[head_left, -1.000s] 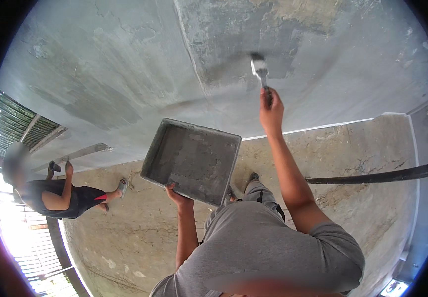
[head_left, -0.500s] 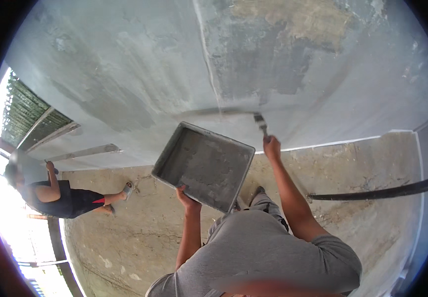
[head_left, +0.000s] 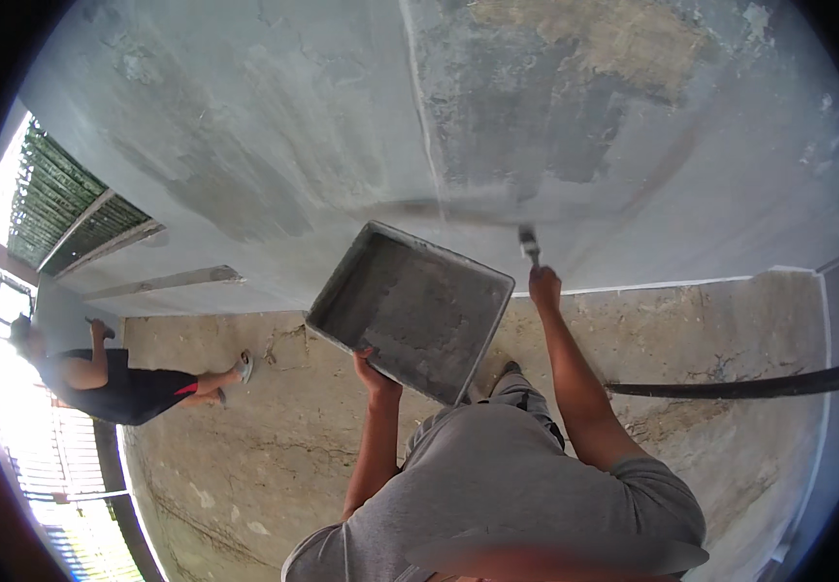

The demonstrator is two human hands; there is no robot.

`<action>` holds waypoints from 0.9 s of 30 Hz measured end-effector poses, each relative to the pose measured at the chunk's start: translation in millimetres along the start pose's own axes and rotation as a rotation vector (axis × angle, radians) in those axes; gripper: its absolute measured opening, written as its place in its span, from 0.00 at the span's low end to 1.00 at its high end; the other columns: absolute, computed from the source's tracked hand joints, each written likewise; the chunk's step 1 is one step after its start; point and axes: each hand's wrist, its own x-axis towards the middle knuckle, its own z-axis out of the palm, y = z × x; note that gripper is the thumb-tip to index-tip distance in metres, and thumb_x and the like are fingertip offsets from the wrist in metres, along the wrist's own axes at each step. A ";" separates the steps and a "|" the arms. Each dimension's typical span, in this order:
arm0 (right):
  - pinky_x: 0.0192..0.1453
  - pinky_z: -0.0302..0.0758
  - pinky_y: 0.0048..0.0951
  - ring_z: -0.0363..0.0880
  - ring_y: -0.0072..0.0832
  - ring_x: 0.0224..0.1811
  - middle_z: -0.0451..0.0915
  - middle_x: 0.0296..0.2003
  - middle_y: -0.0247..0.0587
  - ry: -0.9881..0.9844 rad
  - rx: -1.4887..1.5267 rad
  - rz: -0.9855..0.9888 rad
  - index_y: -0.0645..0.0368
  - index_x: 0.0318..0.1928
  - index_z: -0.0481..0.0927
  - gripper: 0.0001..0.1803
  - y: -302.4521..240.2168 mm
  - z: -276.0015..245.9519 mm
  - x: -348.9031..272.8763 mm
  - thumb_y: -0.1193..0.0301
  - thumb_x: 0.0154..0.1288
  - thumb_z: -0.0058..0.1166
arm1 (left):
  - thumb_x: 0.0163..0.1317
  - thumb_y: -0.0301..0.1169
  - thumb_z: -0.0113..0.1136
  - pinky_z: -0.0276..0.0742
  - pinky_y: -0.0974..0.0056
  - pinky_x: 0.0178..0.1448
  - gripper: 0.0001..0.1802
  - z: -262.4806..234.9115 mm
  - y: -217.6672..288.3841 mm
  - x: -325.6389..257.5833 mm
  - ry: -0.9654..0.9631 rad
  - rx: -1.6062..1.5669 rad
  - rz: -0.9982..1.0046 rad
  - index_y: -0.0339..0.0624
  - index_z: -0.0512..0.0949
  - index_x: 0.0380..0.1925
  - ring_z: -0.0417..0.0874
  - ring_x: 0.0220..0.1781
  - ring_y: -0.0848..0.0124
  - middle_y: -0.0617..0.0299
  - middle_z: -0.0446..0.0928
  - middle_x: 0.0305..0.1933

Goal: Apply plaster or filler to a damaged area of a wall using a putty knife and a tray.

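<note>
My left hand [head_left: 378,374] grips the near-left edge of a square grey tray [head_left: 419,315], thumb over the rim and the other fingers hidden beneath. Grey wet-looking material coats the tray's inside. In my right hand [head_left: 544,288] is a paintbrush [head_left: 531,246], its handle wrapped by my fingers and its dark bristles pointing up at the wall. The brush head is close to the grey wall [head_left: 555,145]; whether it touches I cannot tell. Dark damp-looking patches and a wide smeared streak [head_left: 419,209] mark the wall above the tray.
At the left another person [head_left: 118,383] in dark clothes stands by the wall with a raised hand. A black pipe-like bar [head_left: 740,385] reaches in from the right over the cracked floor [head_left: 245,456]. Wooden strips [head_left: 162,281] lean at the wall's left end.
The brush in my right hand has shifted a little to the right along the wall. My left hand still holds the tray, which appears slightly higher and further right as the view has moved.
</note>
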 end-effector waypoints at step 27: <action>0.37 0.76 0.46 0.82 0.55 0.36 0.81 0.30 0.57 0.274 0.300 -0.195 0.63 0.38 0.79 0.17 -54.9 -93.4 19.0 0.59 0.68 0.54 | 0.45 0.43 0.56 0.66 0.48 0.63 0.39 20.9 -5.2 -4.6 -0.075 0.063 -0.006 0.45 0.66 0.62 0.68 0.64 0.52 0.56 0.68 0.62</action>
